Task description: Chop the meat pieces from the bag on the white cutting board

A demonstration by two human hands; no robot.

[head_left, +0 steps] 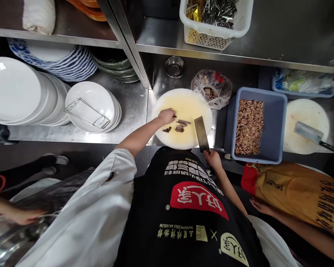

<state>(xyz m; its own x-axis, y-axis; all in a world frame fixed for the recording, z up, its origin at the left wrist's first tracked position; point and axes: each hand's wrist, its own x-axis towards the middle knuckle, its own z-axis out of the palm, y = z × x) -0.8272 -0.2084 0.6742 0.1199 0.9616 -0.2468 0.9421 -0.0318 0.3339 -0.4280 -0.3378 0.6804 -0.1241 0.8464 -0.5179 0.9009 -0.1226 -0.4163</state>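
Observation:
My right hand (213,160) grips the handle of a cleaver (201,132), its broad blade over the right edge of a round white cutting board (163,136). Over the board's left half, my left hand (166,116) is closed, with a small dark brown piece of meat (174,115) at its fingertips. Just below and to the right of it lie a few meat slices (184,122). A sliced chunk of meat (179,128) and a dark scrap (167,129) rest nearer the board's front. Between blade and slices there is a gap.
Behind the board are a plastic bag of meat (211,92) and a metal bowl (174,67). A blue-grey bin (274,122) of chopped meat stands right, beside another board (291,137) with a cleaver (308,131). White plates (89,100) stack left. A co-worker's hand (260,206) shows right.

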